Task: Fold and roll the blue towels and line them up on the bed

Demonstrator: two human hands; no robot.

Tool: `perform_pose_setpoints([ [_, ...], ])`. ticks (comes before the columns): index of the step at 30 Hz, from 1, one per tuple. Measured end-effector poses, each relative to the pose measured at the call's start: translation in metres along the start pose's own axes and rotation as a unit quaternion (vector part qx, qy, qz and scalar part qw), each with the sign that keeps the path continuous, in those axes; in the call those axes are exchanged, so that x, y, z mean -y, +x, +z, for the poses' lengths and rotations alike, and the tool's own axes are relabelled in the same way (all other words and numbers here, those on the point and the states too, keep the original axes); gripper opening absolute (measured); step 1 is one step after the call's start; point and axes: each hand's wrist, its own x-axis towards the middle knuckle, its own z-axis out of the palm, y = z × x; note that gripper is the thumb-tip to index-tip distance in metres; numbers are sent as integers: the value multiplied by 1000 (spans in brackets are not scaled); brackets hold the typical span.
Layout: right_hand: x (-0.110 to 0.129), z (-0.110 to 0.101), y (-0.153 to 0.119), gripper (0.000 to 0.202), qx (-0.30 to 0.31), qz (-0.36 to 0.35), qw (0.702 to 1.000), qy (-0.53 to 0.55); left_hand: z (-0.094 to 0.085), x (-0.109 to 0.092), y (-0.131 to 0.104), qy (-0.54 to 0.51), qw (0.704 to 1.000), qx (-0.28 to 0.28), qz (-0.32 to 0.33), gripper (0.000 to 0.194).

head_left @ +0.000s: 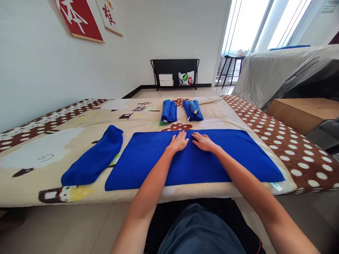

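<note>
A blue towel (196, 165) lies spread out flat in front of me, its long side running left to right. My left hand (179, 141) rests palm down near the middle of its far edge, fingers stretched. Just to the right, my right hand (203, 141) also presses flat on the cloth with fingers apart. A small white tag shows at the near right corner. Left of it lies another blue towel (94, 158), loosely bunched. Beyond the far edge sit rolled blue towels in two groups, one on the left (168, 111) and one on the right (192, 110).
Everything lies on a bed with a patterned fleece blanket (137, 148). A wooden cabinet (304, 113) and plastic-covered furniture (288, 67) stand at the right. Against the back wall is a black metal rack (175, 67); a stool (231, 67) stands by the window.
</note>
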Motion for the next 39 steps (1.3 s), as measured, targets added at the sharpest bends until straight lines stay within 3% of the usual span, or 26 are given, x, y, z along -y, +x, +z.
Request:
perform_pose_setpoints([
  [2, 14, 5, 8, 54, 0, -19, 1000, 7, 7, -19, 7, -2, 1000, -5, 15, 62],
  [5, -8, -1, 5, 54, -12, 8, 1000, 8, 6, -3, 5, 0, 1000, -21, -3, 63],
  [13, -152, -42, -60, 56, -39, 209, 977, -16, -26, 155, -55, 28, 980, -56, -190, 69],
  [17, -183, -56, -85, 61, -37, 279, 959, -20, -34, 193, -79, 45, 966, -74, -245, 67],
  [20, -179, -62, -86, 61, -48, 308, 950, -27, -37, 191, -79, 53, 960, -87, -260, 66],
  [22, -160, -62, -77, 60, -65, 301, 951, -34, -37, 174, -69, 54, 961, -97, -252, 64],
  [25, -106, -49, -51, 60, -77, 220, 972, -35, -29, 121, -43, 41, 979, -89, -181, 62],
  [30, 5, -11, -5, 55, -46, 22, 999, -7, -2, 5, 4, 12, 999, -46, -17, 62],
  [32, 25, -3, 4, 51, -37, -10, 999, -1, 5, -17, 12, 10, 999, -34, 9, 60],
  [33, 26, -3, 5, 49, -34, -13, 999, 0, 6, -17, 13, 10, 999, -31, 11, 59],
  [35, 7, -10, 0, 49, -33, 8, 999, -2, 2, 3, 6, 13, 999, -32, -7, 60],
  [39, -76, -38, -35, 54, -44, 117, 992, -12, -18, 95, -28, 25, 993, -48, -108, 62],
])
